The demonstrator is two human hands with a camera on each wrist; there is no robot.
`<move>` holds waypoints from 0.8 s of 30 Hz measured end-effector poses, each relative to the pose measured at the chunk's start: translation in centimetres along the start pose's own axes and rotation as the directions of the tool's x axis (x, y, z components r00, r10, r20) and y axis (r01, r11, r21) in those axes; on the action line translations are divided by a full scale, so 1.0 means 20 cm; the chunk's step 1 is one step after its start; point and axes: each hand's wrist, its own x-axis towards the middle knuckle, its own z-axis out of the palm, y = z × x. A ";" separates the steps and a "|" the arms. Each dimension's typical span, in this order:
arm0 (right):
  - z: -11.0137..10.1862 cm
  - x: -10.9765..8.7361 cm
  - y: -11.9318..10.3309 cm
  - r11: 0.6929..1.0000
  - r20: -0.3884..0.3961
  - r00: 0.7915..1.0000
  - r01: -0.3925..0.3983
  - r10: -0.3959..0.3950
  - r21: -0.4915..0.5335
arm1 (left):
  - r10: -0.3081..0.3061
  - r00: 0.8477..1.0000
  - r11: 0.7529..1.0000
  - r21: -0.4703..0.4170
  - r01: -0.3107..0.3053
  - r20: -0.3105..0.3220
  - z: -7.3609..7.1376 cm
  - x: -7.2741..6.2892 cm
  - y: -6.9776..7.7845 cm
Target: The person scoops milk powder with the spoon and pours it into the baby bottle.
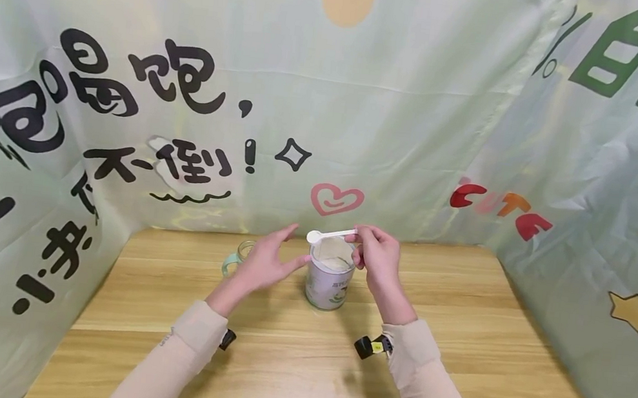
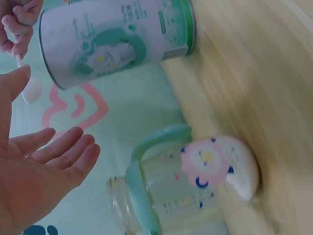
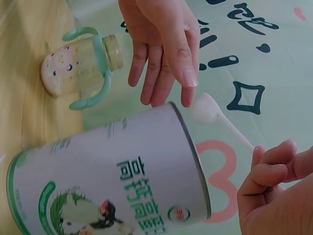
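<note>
My right hand (image 1: 377, 254) pinches the handle of a white measuring scoop (image 1: 340, 233), whose bowl is over the rim of an uncapped milk powder can (image 1: 325, 290). In the right wrist view the scoop bowl (image 3: 207, 108) sits just beyond the can's rim. Pale powder (image 1: 333, 252) shows inside the can. My left hand (image 1: 262, 261) is held with fingers extended at the can's left side, gripping nothing; its thumb points toward the rim. Beside that hand stands a clear baby bottle (image 2: 181, 171) with mint-green handles and no cap, mostly hidden behind the hand in the head view.
The wooden table (image 1: 290, 364) carries the can and bottle toward its back edge. Printed fabric (image 1: 407, 137) hangs close behind and along both sides. Small black wrist cameras (image 1: 364, 348) are strapped below the hands.
</note>
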 end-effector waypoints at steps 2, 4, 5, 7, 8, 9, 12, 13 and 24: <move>0.03 0.00 0.00 1.000 0.012 1.000 0.007 -0.007 0.009 | -0.021 1.000 1.000 0.007 0.021 -0.012 -0.03 -0.01 -0.01; 0.05 -0.01 -0.01 1.000 0.022 1.000 0.011 -0.011 0.013 | -0.033 0.999 0.999 0.013 0.034 -0.020 -0.05 -0.02 -0.02; 0.06 -0.01 -0.01 1.000 0.029 1.000 0.010 -0.011 0.014 | -0.037 0.999 0.999 0.014 0.037 -0.024 -0.06 -0.02 -0.03; 0.08 -0.01 -0.01 1.000 0.043 0.999 0.009 -0.009 0.015 | -0.037 0.999 0.999 0.019 0.038 -0.036 -0.08 -0.03 -0.05; 0.09 -0.01 -0.01 1.000 0.050 0.999 0.006 -0.007 0.014 | -0.033 0.998 0.999 0.019 0.034 -0.044 -0.09 -0.03 -0.06; 0.10 -0.01 -0.01 1.000 0.056 0.998 0.004 -0.005 0.013 | -0.027 0.998 0.999 0.017 0.028 -0.051 -0.10 -0.04 -0.07; 0.12 -0.01 -0.01 1.000 0.072 0.997 0.002 -0.003 0.009 | -0.015 0.997 1.000 0.011 0.016 -0.070 -0.13 -0.05 -0.09; 0.13 -0.01 -0.01 1.000 0.077 0.997 0.000 -0.001 0.007 | -0.010 0.997 1.000 0.009 0.010 -0.075 -0.14 -0.06 -0.10; 0.24 -0.01 0.02 1.000 0.115 0.993 0.011 -0.013 0.013 | -0.042 0.993 0.999 0.019 0.044 -0.107 -0.21 -0.10 -0.16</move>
